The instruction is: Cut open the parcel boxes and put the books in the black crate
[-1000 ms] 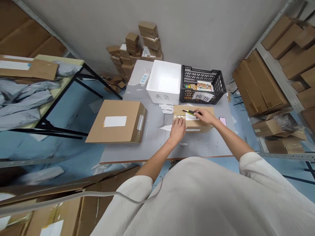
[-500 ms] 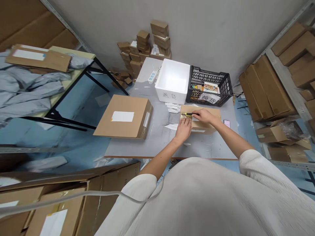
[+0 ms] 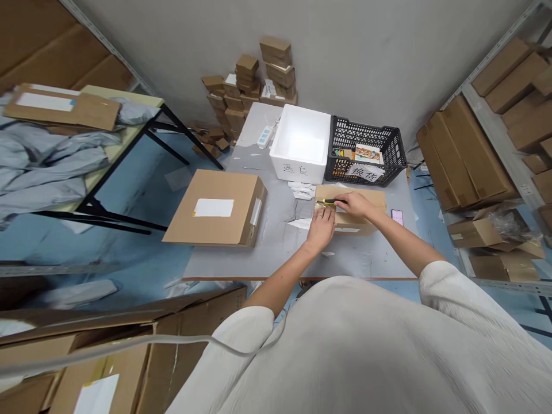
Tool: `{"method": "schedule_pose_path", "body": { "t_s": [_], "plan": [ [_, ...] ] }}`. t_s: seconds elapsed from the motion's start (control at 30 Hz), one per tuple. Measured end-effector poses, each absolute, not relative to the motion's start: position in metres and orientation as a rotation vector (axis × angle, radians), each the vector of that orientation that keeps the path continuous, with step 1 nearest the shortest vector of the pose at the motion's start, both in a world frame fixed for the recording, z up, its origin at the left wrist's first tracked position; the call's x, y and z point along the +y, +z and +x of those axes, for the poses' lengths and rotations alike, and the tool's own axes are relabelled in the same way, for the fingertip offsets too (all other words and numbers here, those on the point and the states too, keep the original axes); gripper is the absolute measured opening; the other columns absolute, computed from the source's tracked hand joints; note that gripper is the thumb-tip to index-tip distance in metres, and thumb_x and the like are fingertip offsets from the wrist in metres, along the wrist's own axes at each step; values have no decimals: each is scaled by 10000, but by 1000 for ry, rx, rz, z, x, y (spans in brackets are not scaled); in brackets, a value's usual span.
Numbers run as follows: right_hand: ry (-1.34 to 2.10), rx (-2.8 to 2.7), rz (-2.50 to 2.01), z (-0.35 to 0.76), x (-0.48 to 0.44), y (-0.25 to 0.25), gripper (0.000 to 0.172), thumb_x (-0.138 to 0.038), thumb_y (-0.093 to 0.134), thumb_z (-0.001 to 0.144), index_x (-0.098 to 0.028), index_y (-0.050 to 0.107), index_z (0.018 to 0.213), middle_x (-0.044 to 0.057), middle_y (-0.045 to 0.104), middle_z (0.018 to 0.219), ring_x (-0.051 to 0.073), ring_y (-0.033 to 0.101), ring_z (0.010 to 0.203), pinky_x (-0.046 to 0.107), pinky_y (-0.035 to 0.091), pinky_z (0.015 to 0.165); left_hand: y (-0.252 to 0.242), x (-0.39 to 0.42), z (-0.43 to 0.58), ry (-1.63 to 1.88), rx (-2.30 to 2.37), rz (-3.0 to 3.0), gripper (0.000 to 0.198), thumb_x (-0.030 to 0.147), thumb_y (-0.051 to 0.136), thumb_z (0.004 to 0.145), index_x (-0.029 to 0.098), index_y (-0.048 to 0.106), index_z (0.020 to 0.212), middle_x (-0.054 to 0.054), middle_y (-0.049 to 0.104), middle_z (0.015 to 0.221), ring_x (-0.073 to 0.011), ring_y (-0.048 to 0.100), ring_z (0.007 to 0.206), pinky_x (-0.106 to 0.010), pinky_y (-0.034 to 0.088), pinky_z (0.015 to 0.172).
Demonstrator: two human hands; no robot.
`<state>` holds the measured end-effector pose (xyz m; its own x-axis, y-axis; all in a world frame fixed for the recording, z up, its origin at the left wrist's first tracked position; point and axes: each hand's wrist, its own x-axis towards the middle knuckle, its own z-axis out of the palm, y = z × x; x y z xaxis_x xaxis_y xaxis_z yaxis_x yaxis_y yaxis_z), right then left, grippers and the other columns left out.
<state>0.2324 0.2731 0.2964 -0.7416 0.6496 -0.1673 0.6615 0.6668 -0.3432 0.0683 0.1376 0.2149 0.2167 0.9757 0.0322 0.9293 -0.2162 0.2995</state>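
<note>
A taped cardboard box [image 3: 371, 198] lies on the grey table [image 3: 284, 261], partly covered by my arms. My right hand [image 3: 354, 204] is closed round a black and yellow utility knife [image 3: 330, 201], its tip pointing left over the tape at the box's left end. Just in front of the knife, my left hand [image 3: 321, 227] lies on the box's near left part with fingers stretched out, a ring on one of them. White paper strips [image 3: 302, 190] lie left of the box.
Behind the box stand a white foam bin [image 3: 297, 164] and a black crate [image 3: 390, 155] holding printed items. A larger carton [image 3: 215, 227] sits at the left, a phone [image 3: 397, 217] at the right. A cable [image 3: 181, 339] crosses my left side.
Both hands and the knife keep almost the same place on the box. The view has shifted very slightly.
</note>
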Motion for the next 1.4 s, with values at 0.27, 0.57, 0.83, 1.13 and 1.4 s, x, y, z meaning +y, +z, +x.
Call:
{"method": "schedule_pose_path", "body": {
  "t_s": [0.27, 0.57, 0.83, 1.13, 1.4],
  "plan": [
    [-492, 2748, 1111, 239, 276, 308, 397, -374, 530, 1168, -199, 862, 1299, 144, 876, 1253, 290, 778, 1077, 334, 473, 872, 215, 138, 67, 324, 1810, 2277, 615, 290, 405, 1137, 78, 528, 1701, -226, 540, 1749, -375, 463, 1631, -534, 298, 1411],
    [-355, 2603, 1189, 280, 275, 332, 417, -419, 535, 1161, -241, 851, 1367, 123, 876, 1272, 300, 776, 1117, 331, 447, 831, 218, 136, 74, 285, 1879, 2294, 670, 363, 489, 1118, 123, 469, 1744, -245, 545, 1704, -425, 480, 1585, -573, 345, 1364],
    [-300, 2533, 1228, 285, 272, 335, 426, -437, 529, 1168, -244, 847, 1374, 136, 864, 1277, 300, 750, 1161, 328, 439, 864, 222, 138, 80, 144, 1918, 2304, 647, 353, 484, 1125, 167, 481, 1745, -251, 559, 1667, -440, 496, 1543, -614, 341, 1344],
    [-408, 2545, 1319, 321, 279, 332, 347, -412, 600, 1125, -251, 901, 1190, 131, 879, 1140, 303, 747, 1037, 353, 424, 799, 227, 139, 78, 99, 1901, 2264, 656, 347, 465, 1121, 186, 465, 1757, -250, 561, 1661, -438, 482, 1553, -599, 373, 1318],
    [-417, 2551, 1371, 368, 288, 323, 410, -522, 624, 1098, -274, 909, 1258, 113, 888, 1124, 302, 747, 993, 351, 428, 734, 228, 140, 76, 68, 1918, 2249, 666, 358, 508, 1116, 218, 456, 1765, -231, 571, 1635, -431, 501, 1524, -582, 387, 1314]
  ]
}}
